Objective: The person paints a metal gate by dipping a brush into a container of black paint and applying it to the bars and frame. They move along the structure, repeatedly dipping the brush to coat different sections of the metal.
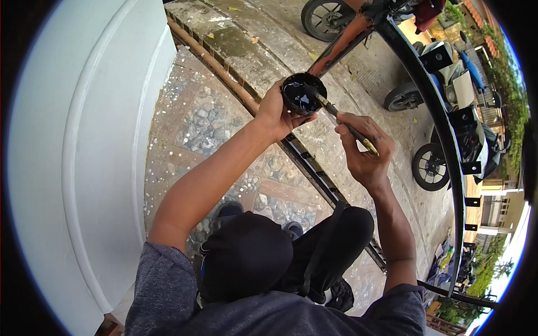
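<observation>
My left hand [273, 116] is wrapped around a round paint pot [285, 98], its open top turned toward me. Glossy black paint [303, 101] shows inside. A paintbrush [330, 107] is pinched by its handle in my right hand [370, 154]. The brush tip reaches into the pot over the near right rim, and its bristles are partly lost in the dark paint. Just beyond the pot, a metal bar [342, 47] is partly black and partly reddish brown.
A curved black metal frame [446, 129] with small tabs arches along the right. Several parked motorbikes [430, 167] stand beyond it. A long rail [224, 75] crosses the stone-patterned floor [210, 123]. A white wall [106, 140] rises on the left.
</observation>
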